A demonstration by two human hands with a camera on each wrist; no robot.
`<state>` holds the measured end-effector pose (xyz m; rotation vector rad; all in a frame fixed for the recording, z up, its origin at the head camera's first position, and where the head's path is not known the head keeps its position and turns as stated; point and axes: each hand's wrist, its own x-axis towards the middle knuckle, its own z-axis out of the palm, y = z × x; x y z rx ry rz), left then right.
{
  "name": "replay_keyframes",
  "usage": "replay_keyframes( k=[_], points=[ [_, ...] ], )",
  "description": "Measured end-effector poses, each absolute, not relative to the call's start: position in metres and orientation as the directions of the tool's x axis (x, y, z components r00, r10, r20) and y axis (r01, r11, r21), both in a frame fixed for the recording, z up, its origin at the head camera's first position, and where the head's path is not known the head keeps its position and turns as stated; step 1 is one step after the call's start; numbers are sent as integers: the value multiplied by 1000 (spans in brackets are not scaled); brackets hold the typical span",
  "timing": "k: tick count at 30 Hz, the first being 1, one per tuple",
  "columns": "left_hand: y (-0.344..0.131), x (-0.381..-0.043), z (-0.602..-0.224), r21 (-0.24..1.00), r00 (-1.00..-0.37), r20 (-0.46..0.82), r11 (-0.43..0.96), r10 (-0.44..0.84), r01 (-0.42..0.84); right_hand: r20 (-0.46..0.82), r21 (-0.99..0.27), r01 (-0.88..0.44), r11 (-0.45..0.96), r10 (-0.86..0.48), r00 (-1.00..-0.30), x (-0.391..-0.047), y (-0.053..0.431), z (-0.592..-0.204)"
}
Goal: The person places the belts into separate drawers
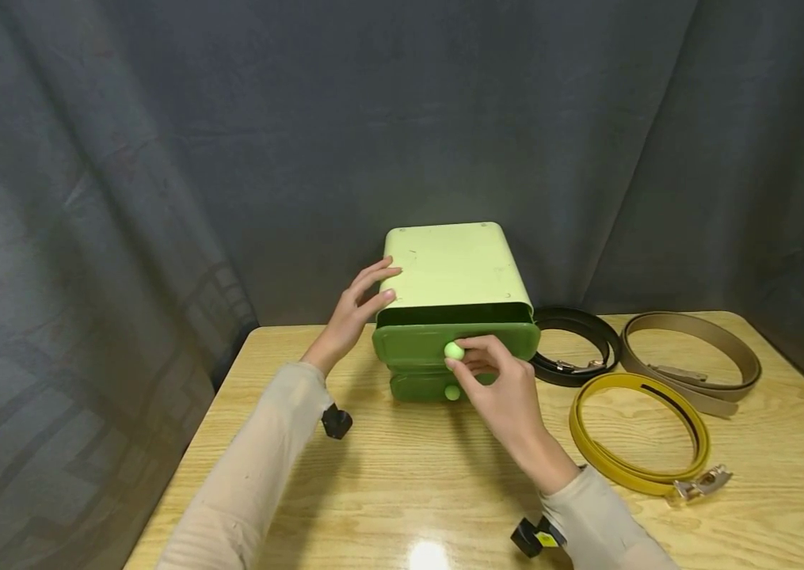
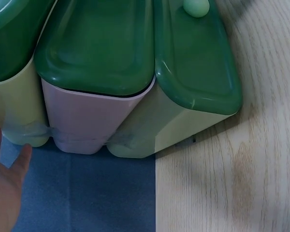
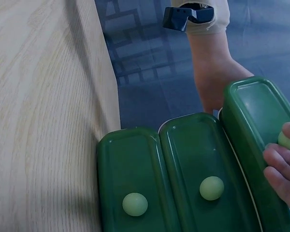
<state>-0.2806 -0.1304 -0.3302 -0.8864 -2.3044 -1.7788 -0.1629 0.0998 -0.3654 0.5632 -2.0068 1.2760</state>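
Fingertips (image 1: 464,343) of the right hand (image 1: 507,388) pinch the round pale-green knob (image 1: 454,351) of a glossy dark-green top drawer (image 1: 410,346), ajar at six o'clock on the pale-lime, plastic-looking cabinet (image 1: 453,265); the left hand (image 1: 352,313), straight-fingered, rests against its nine-o'clock edge, I'd guess for steadiness.

I'm in what looks like a curtained-off recording corner — whether inside a home, a lab or a studio, I can't tell. Dark curtains (image 1: 344,119) hang close behind my wood-grain table (image 1: 387,483) and along both its sides, and small black cameras (image 1: 337,422) sit at my cuffs (image 1: 305,384) — while the drawer box (image 1: 455,265) and belts (image 1: 630,476) are ordinary household goods
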Motion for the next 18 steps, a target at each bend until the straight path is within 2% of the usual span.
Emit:
replay_keyframes(
  k=[6,13,18],
  points=[
    [-129,-281,-333,845,-812,440,129,385,519,743,-606,-674,423,-3,-669,-159,101,-366],
    [-125,-257,-308,862,-819,417,113,395,493,737,-613,-675,412,-12,-676,-156,100,-367],
    [-125,-255,-307,859,-821,415,127,393,495,741,-607,-681,409,-19,-671,-153,100,-367]
  ],
)
